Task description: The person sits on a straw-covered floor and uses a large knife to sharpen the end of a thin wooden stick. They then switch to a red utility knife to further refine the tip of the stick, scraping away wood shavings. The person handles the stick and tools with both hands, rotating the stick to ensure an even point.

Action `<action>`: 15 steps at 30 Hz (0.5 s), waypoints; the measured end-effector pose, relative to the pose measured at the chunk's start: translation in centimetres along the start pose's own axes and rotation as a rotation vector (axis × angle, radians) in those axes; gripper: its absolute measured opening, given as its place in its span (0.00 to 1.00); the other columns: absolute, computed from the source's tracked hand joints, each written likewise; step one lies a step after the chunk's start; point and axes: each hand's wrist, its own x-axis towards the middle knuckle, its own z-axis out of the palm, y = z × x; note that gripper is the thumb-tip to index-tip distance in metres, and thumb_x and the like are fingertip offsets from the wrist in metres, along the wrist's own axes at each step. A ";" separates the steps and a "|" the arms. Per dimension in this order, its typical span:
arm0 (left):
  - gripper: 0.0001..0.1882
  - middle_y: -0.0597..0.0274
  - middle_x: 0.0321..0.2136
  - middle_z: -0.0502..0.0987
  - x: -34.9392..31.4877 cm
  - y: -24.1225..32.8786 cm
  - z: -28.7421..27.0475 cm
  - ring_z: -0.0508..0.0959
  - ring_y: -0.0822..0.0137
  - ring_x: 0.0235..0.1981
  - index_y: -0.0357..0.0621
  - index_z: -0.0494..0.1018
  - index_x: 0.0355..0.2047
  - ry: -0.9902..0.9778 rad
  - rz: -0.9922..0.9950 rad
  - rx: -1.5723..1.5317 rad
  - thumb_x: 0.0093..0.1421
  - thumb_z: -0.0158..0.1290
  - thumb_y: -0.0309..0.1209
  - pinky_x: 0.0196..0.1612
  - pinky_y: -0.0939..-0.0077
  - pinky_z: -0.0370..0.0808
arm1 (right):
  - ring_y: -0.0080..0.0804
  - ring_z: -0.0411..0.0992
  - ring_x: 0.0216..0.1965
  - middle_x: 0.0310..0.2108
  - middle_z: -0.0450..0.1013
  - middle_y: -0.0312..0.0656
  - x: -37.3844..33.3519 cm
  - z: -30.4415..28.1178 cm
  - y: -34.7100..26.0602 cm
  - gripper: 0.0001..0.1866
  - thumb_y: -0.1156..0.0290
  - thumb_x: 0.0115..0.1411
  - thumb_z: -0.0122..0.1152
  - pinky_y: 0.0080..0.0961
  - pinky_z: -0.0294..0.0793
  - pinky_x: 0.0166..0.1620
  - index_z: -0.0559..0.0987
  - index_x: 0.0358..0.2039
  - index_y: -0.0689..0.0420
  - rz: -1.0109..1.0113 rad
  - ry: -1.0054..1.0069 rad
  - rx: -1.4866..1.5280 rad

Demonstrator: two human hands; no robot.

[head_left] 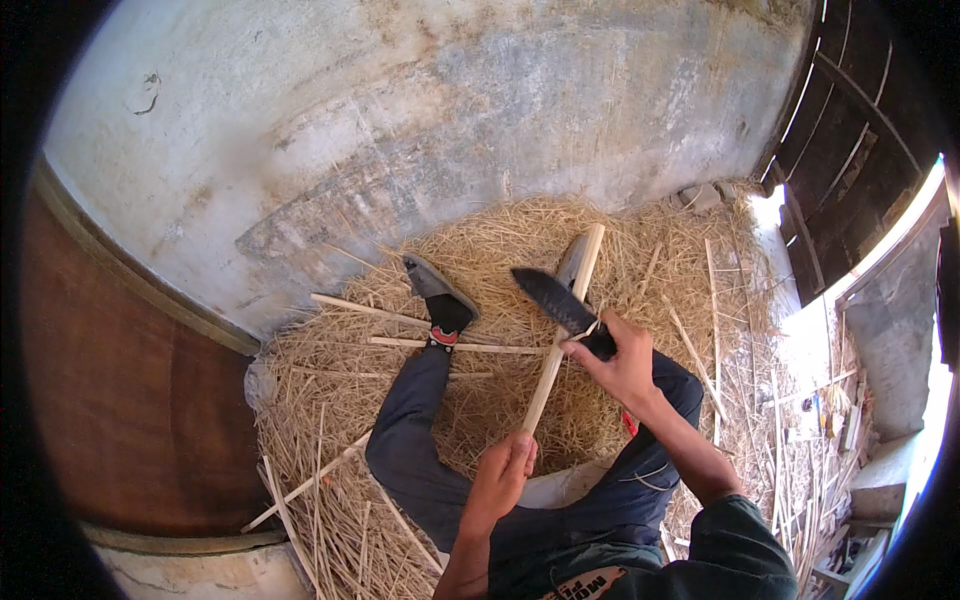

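A pale split wooden stick (pixel 566 345) runs slantwise up and away from my lap. Its near end is gripped by my left hand (pixel 501 473), fingers closed round it. My right hand (pixel 625 362) is closed on the dark handle of a broad black-bladed knife (pixel 555 301), whose blade points up and left across the stick. A thin pale shaving or strip (pixel 592 329) shows by the knife's handle. Where the edge meets the wood, I cannot tell whether it bites in or only lies against it.
Straw-like shavings (pixel 520 235) cover the floor around my legs. Several loose pale sticks (pixel 460 347) lie to the left, with more at right. My left shoe (pixel 440 283) rests ahead on the shavings. A stained wall (pixel 450 110) rises beyond, and a brown panel (pixel 130 380) stands left.
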 end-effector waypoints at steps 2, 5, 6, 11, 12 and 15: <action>0.24 0.70 0.21 0.64 0.0 0.1 0.1 0.62 0.77 0.23 0.43 0.67 0.28 0.012 0.005 0.022 0.79 0.40 0.44 0.27 0.77 0.62 | 0.43 0.72 0.19 0.18 0.70 0.48 -0.1 0.4 0.2 0.25 0.49 0.57 0.75 0.36 0.70 0.26 0.79 0.32 0.61 -0.056 0.023 0.003; 0.23 0.71 0.21 0.63 -0.1 0.2 0.1 0.61 0.77 0.23 0.43 0.67 0.29 0.024 0.016 0.053 0.79 0.40 0.44 0.27 0.77 0.61 | 0.35 0.70 0.19 0.17 0.69 0.43 0.2 0.7 0.4 0.24 0.50 0.61 0.72 0.32 0.68 0.26 0.79 0.31 0.62 0.030 -0.064 0.139; 0.23 0.72 0.21 0.62 -0.2 0.2 0.1 0.61 0.78 0.23 0.43 0.67 0.29 0.014 0.027 0.055 0.79 0.40 0.44 0.27 0.77 0.61 | 0.32 0.70 0.19 0.18 0.70 0.40 0.4 0.5 0.8 0.24 0.51 0.62 0.71 0.31 0.68 0.26 0.79 0.31 0.63 0.112 -0.144 0.241; 0.20 0.75 0.21 0.59 0.2 -0.1 -0.6 0.56 0.80 0.21 0.44 0.68 0.32 -0.097 -0.071 -0.139 0.79 0.39 0.43 0.24 0.79 0.57 | 0.16 0.60 0.15 0.16 0.65 0.33 0.8 -0.7 0.9 0.25 0.48 0.71 0.58 0.18 0.55 0.19 0.74 0.27 0.57 0.592 -0.568 0.988; 0.20 0.75 0.21 0.59 0.2 0.0 -1.1 0.56 0.80 0.21 0.44 0.68 0.33 -0.128 -0.111 -0.184 0.79 0.40 0.43 0.24 0.80 0.56 | 0.16 0.54 0.13 0.16 0.59 0.31 0.5 0.1 2.4 0.27 0.45 0.71 0.55 0.19 0.51 0.17 0.69 0.24 0.54 0.527 -0.663 1.292; 0.20 0.76 0.21 0.58 0.0 0.4 -1.4 0.55 0.81 0.21 0.44 0.68 0.34 -0.140 -0.145 -0.236 0.79 0.40 0.43 0.23 0.81 0.55 | 0.15 0.55 0.15 0.19 0.62 0.30 0.4 -0.2 3.1 0.24 0.47 0.74 0.50 0.17 0.52 0.19 0.69 0.28 0.53 0.507 -0.623 1.470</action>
